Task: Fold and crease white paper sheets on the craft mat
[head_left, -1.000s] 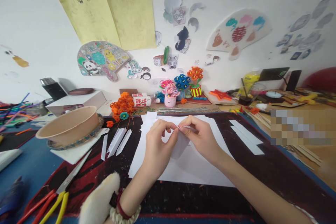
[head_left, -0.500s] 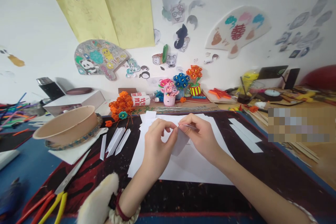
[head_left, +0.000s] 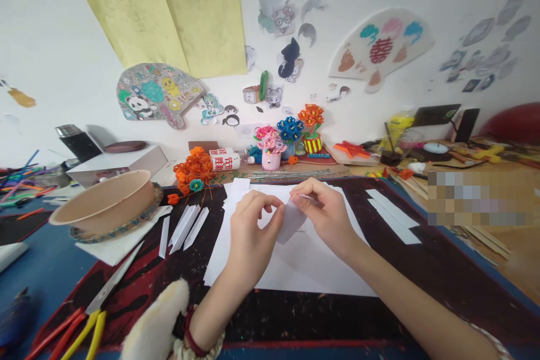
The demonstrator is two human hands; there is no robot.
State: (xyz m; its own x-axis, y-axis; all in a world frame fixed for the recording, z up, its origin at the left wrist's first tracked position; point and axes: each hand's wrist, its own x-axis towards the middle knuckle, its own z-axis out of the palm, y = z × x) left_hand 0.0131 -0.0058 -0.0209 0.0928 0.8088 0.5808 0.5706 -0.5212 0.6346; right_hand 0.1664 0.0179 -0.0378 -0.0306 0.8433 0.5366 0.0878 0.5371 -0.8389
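Observation:
Between my hands a small piece of white paper (head_left: 291, 222) is held up above a stack of white sheets (head_left: 270, 275). My left hand (head_left: 255, 230) pinches its left edge between thumb and forefinger. With thumb and fingers closed, my right hand (head_left: 323, 211) grips its upper right corner. Folded white paper strips (head_left: 185, 228) lie on the dark mat to the left of the stack. Two flat paper strips (head_left: 392, 216) rest on the mat to the right.
Scissors (head_left: 99, 304) with red and yellow handles lie at the lower left, below a tan round bowl (head_left: 105, 197). Orange pipe-cleaner flowers (head_left: 196, 169), a bottle (head_left: 225, 160) and small flower pots (head_left: 271, 158) stand along the wall. Thin sticks (head_left: 481, 242) lie at right.
My right hand has moved slightly up and away from my left fingertips, so more of the paper's top edge shows between them. The camera view has shifted a little.

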